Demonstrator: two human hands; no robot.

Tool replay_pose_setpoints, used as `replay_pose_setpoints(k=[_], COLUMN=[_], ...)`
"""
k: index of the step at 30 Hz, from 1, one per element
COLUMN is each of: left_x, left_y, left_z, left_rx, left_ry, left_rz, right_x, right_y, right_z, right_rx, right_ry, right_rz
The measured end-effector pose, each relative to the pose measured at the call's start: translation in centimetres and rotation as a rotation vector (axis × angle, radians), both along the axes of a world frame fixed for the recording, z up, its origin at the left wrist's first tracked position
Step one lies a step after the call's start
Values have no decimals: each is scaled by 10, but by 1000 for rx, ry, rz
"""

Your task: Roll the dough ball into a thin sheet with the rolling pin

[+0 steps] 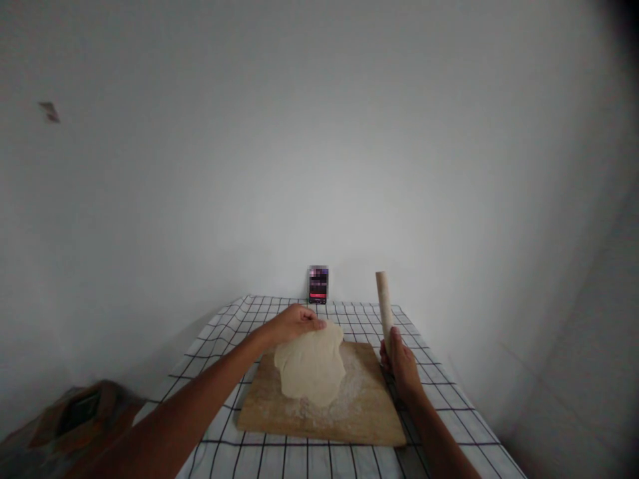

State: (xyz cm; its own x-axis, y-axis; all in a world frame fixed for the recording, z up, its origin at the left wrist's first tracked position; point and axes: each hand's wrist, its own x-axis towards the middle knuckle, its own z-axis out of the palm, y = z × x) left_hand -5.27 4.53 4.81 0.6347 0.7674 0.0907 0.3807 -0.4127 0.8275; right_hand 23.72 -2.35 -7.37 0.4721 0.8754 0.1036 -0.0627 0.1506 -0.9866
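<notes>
My left hand (298, 321) pinches the far edge of a pale, flattened sheet of dough (312, 369), which hangs down from the fingers toward the board. Its lower edge seems to meet the wooden board (279, 419), where white flour is scattered to the right of the dough. At the board's right side, my right hand (400, 362) is wrapped round the lower part of a wooden rolling pin (384, 299). The pin points upward and away, apart from the dough.
A checked cloth (229, 459) covers the table under the board. Against the white wall at the back leans a phone (318, 285) with a lit, blurred screen. Low on the left stands a box (82, 412) in what looks like plastic wrapping.
</notes>
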Motion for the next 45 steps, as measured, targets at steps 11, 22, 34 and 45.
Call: replay_pose_setpoints(k=[11, 22, 34, 45], left_x=[1, -45, -23, -30], left_y=[19, -20, -63, 10], left_z=[-53, -41, -64, -44], left_rx=[11, -308, -568, -140], left_ry=[268, 121, -371, 219], left_rz=[136, 39, 184, 252], right_x=[-2, 0, 1, -1], right_y=[-5, -1, 1, -2], right_z=[7, 6, 3, 7], right_rx=[-18, 12, -15, -2], right_ry=[36, 22, 39, 23], right_rz=[-15, 10, 23, 4])
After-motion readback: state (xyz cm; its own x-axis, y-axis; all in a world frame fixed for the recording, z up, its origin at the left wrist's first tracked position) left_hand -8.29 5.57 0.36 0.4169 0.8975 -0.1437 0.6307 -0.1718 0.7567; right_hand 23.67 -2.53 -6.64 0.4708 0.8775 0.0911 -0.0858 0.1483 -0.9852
